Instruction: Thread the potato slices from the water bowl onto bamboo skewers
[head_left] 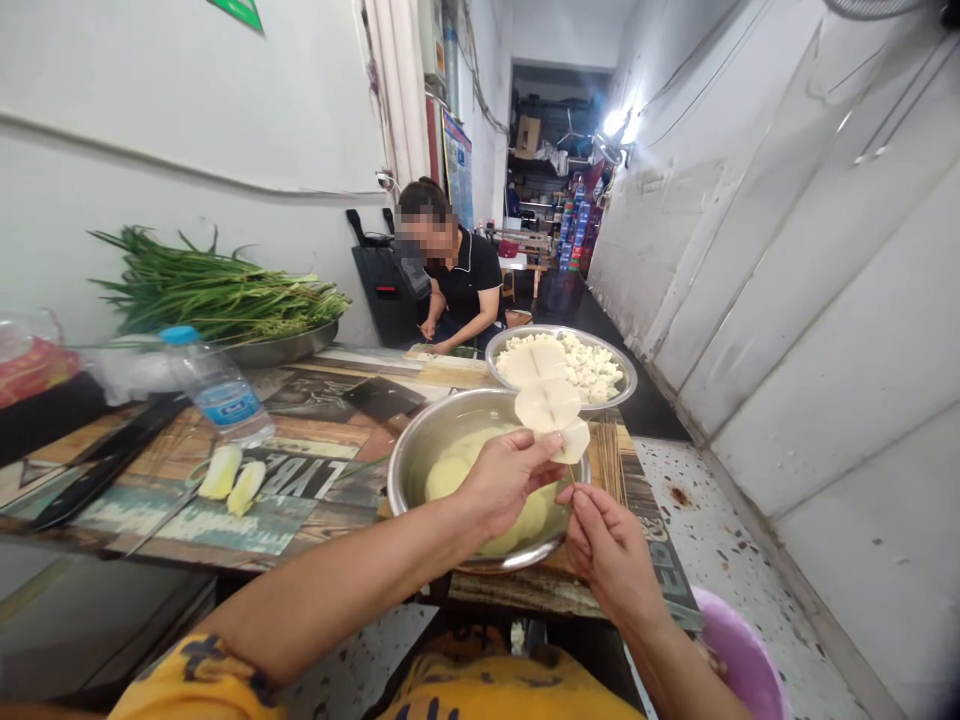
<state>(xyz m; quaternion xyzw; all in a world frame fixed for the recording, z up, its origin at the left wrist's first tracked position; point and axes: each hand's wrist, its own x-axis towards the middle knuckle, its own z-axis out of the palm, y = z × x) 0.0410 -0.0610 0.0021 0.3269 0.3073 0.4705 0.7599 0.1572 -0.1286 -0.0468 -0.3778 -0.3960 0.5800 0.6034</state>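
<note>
Skewer: the thin tan wooden skewer point(571, 478) stands near upright above the wide silver metal basin point(517, 562), toward 1 o'clock from its middle
Left hand: thumb and fingers of the left hand point(514, 480) pinch the lowest of the pale, thin, rounded slices point(547, 403) on the skewer
Right hand: at 4 o'clock of the basin, the right hand point(611, 540) has thumb and fingertips closed on the skewer's lower end
Threaded: at least three slices sit one above another on the stick; overlap hides the exact count
Left in basin: more pale yellow slices point(450, 478) lie in the liquid, so this looks like partway through a batch
Spare sticks: a bundle of thin tan sticks point(611, 460) lies at 3 o'clock, apparently unused
Silver bowl: at 1 o'clock, the shallow silver metal bowl point(632, 385) holds chunky cream-white pieces point(596, 365); no finished slice skewer can be made out
Greens: a heap of long green leafy stalks point(217, 290) sits at 10 o'clock, beyond the clear blue-capped plastic bottle point(229, 400)
</note>
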